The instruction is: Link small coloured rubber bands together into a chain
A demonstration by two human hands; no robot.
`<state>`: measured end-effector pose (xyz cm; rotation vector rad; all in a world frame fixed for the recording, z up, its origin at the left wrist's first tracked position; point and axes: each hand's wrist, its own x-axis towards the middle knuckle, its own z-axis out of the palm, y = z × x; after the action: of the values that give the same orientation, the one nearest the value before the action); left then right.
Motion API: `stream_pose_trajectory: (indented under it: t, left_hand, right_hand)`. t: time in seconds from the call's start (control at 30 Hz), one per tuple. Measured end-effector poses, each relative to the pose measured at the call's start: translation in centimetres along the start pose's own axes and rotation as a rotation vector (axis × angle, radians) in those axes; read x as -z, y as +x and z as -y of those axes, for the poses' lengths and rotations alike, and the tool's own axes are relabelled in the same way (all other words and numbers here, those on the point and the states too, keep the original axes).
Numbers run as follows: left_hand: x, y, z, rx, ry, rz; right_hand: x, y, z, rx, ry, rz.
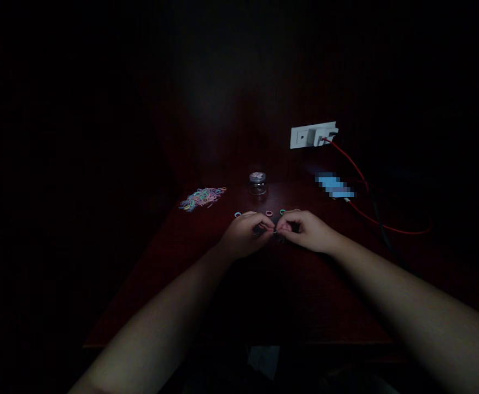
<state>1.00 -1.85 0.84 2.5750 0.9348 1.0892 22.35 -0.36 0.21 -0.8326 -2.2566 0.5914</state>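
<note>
My left hand [245,234] and my right hand [306,231] meet above the table, each closed in a pinch. Between the fingertips shows a bit of a small pale elastic band [275,232], mostly covered by the fingers. Just beyond the hands lie several small ring-shaped bands in a row: a blue band [238,215], a pink band [269,213] and a green band [282,212] among them. A tangled pile of thin multicoloured elastic bands [202,198] rests to the left. Behind the row stands a small clear jar [257,186] with its lid on.
The dark red table [174,284] has its front edge near my forearms. On the right, a phone-like blurred object [333,185] joins a red cable [366,219] that runs to a white charger [318,137] in a wall socket [299,137]. A dark cable [377,210] passes nearby.
</note>
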Motion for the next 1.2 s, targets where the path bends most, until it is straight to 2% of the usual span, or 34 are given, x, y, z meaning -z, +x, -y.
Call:
stream_pose_trajectory:
  t: [0.53, 1.2]
  left_hand:
    - [-0.1, -0.1, -0.1, 0.004, -0.006, -0.068]
    - [-0.2, 0.0, -0.4, 0.003, -0.034, -0.044]
  right_hand:
    - [-0.1, -0.1, 0.9, -0.069, 0.105, 0.038]
    - [-0.2, -0.2, 0.8, -0.039, 0.096, 0.021]
